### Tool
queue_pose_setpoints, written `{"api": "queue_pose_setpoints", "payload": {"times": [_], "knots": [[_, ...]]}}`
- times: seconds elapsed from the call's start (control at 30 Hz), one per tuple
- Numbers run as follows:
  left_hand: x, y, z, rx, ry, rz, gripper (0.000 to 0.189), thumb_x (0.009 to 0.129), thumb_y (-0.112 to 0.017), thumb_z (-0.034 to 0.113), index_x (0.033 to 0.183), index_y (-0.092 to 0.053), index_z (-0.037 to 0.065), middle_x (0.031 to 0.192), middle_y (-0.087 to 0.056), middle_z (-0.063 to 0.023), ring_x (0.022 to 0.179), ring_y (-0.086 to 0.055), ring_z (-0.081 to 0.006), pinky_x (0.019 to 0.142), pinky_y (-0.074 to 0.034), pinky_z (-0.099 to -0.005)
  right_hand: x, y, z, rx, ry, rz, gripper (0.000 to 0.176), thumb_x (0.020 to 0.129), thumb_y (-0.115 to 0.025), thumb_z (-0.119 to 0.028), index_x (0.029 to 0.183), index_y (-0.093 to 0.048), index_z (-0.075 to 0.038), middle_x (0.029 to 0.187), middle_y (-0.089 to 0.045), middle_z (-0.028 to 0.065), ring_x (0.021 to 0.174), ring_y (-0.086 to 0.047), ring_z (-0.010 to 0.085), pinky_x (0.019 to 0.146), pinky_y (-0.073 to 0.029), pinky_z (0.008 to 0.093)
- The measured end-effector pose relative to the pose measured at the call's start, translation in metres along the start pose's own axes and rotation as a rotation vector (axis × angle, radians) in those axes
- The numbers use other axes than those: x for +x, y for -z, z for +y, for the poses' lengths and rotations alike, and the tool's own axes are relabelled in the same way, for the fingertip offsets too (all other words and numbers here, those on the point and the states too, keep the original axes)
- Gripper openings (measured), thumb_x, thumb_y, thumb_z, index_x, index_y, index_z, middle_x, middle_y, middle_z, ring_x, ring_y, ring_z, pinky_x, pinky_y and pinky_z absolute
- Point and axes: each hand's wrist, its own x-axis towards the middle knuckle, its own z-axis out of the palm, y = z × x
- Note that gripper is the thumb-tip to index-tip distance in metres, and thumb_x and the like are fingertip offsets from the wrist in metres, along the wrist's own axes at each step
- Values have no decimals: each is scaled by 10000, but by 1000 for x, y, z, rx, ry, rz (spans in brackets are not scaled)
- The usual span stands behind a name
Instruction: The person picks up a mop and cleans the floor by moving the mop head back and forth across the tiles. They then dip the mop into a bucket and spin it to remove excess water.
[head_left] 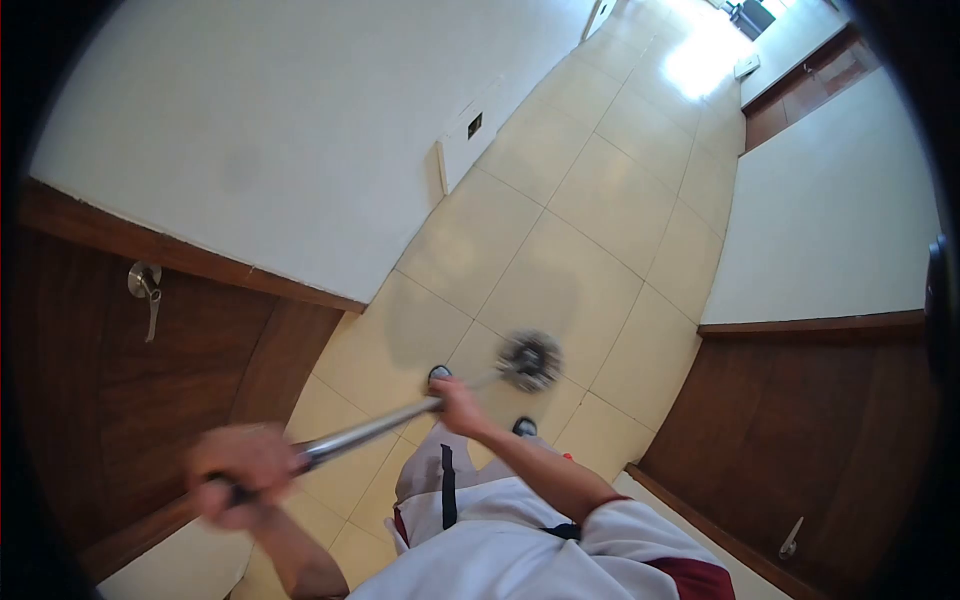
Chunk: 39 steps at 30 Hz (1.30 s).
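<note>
A mop slants across the middle of the head view, its metal handle (pixel 370 436) running from lower left up to a round, grey, fringed mop head (pixel 530 361) on the floor. My left hand (pixel 240 472), blurred, is wrapped around the dark upper end of the handle. Further down, my right hand (pixel 461 407) grips the shaft close to my feet. The mop head is smeared by motion and lies just ahead of my shoes (pixel 525 427).
Beige floor tiles (pixel 570 235) run along a corridor towards bright light. A brown door with a lever handle (pixel 147 290) stands at left, another brown door (pixel 790 430) at right. White walls (pixel 300 110) line both sides; an outlet (pixel 475 125) sits low on the left one.
</note>
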Motion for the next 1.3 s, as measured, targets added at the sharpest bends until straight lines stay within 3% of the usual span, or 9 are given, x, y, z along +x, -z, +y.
{"api": "queue_pose_setpoints", "payload": {"times": [0.1,0.23,0.5,0.63,0.77,0.93,1.03,1.13,1.3], "knots": [[-37,13,60,250,-190,271,326,877,-473,367,726,-446,80,476,-426,-18,423,-412,-133,572,-421,-305,81,-50,-95,-27,293,-143,208,708,-631,-42,901,-556,-42,995,-567,156,978,-536,366,829,-450,475],[-77,7,41,395,-325,629,345,884,-457,416,729,-401,113,465,-365,-1,418,-358,-120,551,-381,-287,94,-66,-123,35,203,-30,273,704,-602,-4,962,-521,-39,985,-562,160,983,-530,371,833,-446,467],[-112,-118,25,-13,-230,31,492,913,-445,516,754,-445,51,493,-492,-37,403,-458,-139,500,-460,-301,-127,-5,-15,15,189,353,376,651,-720,-24,956,-501,-36,936,-545,171,942,-519,384,810,-429,437],[-171,-198,-58,-296,98,-198,438,851,-531,441,716,-522,25,592,-509,-56,498,-486,-182,462,-368,-322,-298,22,99,-152,-42,563,429,511,-654,52,894,-496,-58,839,-487,111,838,-467,308,757,-369,392],[-255,-228,-117,-287,376,-561,321,778,-509,315,686,-485,9,609,-472,-59,560,-484,-178,572,-401,-314,-404,16,192,-184,-305,678,289,594,-670,4,835,-526,-63,844,-517,121,869,-484,327,796,-389,407],[-265,-99,-82,-260,575,-274,189,733,-528,166,698,-521,-20,649,-532,-66,601,-497,-156,706,-445,-296,-318,-44,149,-255,-214,453,177,625,-690,-31,766,-592,-76,804,-582,133,813,-551,326,779,-417,415],[-262,-8,19,-214,76,-11,179,787,-490,132,727,-574,-15,574,-532,-100,541,-522,-213,705,-481,-444,-212,-114,19,-110,-21,258,336,543,-778,-26,836,-614,-50,859,-608,140,866,-584,342,746,-471,397],[-266,27,115,41,-145,258,299,873,-483,322,736,-479,57,524,-487,-67,505,-477,-186,641,-454,-393,-105,-198,-70,66,222,97,278,593,-640,20,856,-587,-53,863,-576,126,898,-543,352,791,-443,406],[-270,41,91,323,-395,588,323,858,-498,407,790,-439,97,534,-423,-13,511,-427,-145,597,-397,-340,19,-234,-121,78,386,-76,188,647,-577,36,815,-552,-46,902,-551,168,938,-515,370,806,-421,434]]}}
